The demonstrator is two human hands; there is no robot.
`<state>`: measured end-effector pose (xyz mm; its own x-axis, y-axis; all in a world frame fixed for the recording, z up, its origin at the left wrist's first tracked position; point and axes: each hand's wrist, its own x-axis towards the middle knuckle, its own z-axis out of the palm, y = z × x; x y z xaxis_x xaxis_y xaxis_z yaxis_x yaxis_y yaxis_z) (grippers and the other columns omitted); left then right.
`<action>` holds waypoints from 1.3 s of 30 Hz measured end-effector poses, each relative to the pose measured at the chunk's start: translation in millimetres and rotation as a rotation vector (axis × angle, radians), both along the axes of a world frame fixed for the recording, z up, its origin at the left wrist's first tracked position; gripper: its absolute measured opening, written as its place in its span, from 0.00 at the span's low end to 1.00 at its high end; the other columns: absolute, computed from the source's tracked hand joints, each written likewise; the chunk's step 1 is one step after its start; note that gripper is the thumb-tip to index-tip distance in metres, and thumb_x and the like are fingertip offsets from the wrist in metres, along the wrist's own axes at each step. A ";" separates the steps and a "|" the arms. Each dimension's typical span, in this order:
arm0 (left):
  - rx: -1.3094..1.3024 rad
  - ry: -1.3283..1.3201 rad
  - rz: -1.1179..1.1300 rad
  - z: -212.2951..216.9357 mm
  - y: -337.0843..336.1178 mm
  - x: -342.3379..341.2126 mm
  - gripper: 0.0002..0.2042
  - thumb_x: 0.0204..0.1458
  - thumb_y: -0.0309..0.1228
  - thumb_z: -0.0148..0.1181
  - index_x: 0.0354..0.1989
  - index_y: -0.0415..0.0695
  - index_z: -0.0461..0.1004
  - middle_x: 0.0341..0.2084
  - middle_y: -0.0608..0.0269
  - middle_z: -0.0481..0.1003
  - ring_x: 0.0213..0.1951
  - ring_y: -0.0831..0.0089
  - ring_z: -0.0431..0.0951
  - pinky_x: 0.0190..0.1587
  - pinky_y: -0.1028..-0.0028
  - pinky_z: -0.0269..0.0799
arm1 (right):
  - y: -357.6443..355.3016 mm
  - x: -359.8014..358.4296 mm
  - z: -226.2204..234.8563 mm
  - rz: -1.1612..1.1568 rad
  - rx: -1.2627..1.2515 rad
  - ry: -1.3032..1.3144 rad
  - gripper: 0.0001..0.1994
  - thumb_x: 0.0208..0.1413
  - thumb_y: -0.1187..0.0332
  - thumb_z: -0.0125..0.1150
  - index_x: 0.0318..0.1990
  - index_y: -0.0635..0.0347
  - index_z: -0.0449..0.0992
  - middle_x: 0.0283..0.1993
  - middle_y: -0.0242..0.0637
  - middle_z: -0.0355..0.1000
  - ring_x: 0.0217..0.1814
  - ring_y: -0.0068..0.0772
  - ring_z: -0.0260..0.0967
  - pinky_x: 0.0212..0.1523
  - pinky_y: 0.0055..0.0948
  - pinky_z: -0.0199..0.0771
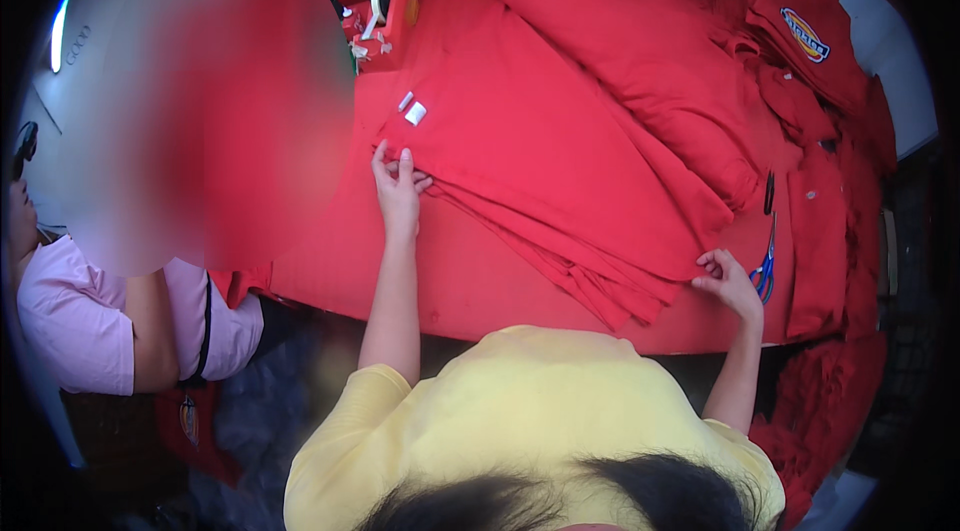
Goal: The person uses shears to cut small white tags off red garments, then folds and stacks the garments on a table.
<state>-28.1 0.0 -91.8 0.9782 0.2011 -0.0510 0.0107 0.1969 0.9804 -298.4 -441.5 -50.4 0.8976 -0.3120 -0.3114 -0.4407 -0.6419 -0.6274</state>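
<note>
A large piece of red fabric (560, 161) lies on a stack of similar pieces, their layered edges fanned out toward me. My left hand (401, 193) pinches its near left corner between thumb and fingers. At the right-hand corner, my right hand (727, 281) has its fingers closed on the edge of the same fabric. Just beyond my left hand, a small white label (415, 114) and a thin white strip (405, 101) rest on the cloth. Blue-handled scissors (765, 271) lie a little past my right hand.
A red tape dispenser (395, 31) with small items stands at the far left of the red-covered table (450, 296). Folded red fabric (650, 81) and red garments with badges (805, 36) are piled far and right. A person in a pink shirt (80, 316) is at left; a blurred patch hides much there.
</note>
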 end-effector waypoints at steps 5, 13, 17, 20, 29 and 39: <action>0.345 0.148 -0.104 18.4 4.2 17.4 0.21 0.55 0.37 0.58 0.52 0.36 0.68 0.25 0.61 0.72 0.18 0.78 0.72 0.23 0.79 0.74 | 44.7 66.4 82.5 0.187 -0.205 -0.242 0.27 0.46 0.57 0.66 0.51 0.62 0.68 0.47 0.46 0.67 0.53 0.45 0.65 0.54 0.37 0.63; 0.245 -0.102 0.033 -15.5 0.7 6.7 0.13 0.55 0.31 0.58 0.43 0.34 0.74 0.31 0.63 0.70 0.23 0.80 0.73 0.26 0.81 0.72 | 84.3 310.7 33.9 0.205 -0.453 -0.557 0.36 0.53 0.54 0.59 0.65 0.61 0.52 0.67 0.52 0.51 0.71 0.54 0.43 0.68 0.50 0.42; 0.516 -0.306 0.051 -33.8 5.1 3.8 0.10 0.54 0.28 0.59 0.40 0.34 0.76 0.32 0.63 0.69 0.27 0.79 0.73 0.28 0.82 0.71 | 114.1 380.4 59.4 0.036 -0.602 -0.458 0.48 0.47 0.43 0.60 0.70 0.51 0.41 0.72 0.49 0.39 0.74 0.57 0.29 0.67 0.62 0.30; 0.500 -0.321 0.055 -22.2 1.7 -1.5 0.10 0.54 0.28 0.60 0.40 0.35 0.76 0.32 0.64 0.69 0.27 0.79 0.73 0.28 0.82 0.70 | 124.2 407.8 63.3 0.022 -0.684 -0.360 0.53 0.43 0.38 0.62 0.70 0.47 0.37 0.73 0.47 0.35 0.75 0.58 0.25 0.66 0.66 0.27; -0.125 -0.162 0.136 9.5 -15.6 -4.9 0.11 0.60 0.30 0.50 0.47 0.37 0.66 0.41 0.60 0.69 0.45 0.72 0.70 0.47 0.73 0.67 | 63.3 450.9 30.5 -0.117 -0.206 -0.380 0.40 0.50 0.58 0.64 0.67 0.60 0.50 0.63 0.51 0.59 0.64 0.52 0.58 0.60 0.47 0.61; -0.601 0.515 -0.771 85.5 -41.8 -52.0 0.26 0.56 0.34 0.56 0.61 0.37 0.58 0.56 0.54 0.66 0.56 0.66 0.67 0.58 0.65 0.64 | -226.1 352.7 214.4 -0.422 0.916 -1.115 0.23 0.56 0.64 0.60 0.55 0.69 0.66 0.52 0.46 0.70 0.54 0.42 0.69 0.55 0.40 0.70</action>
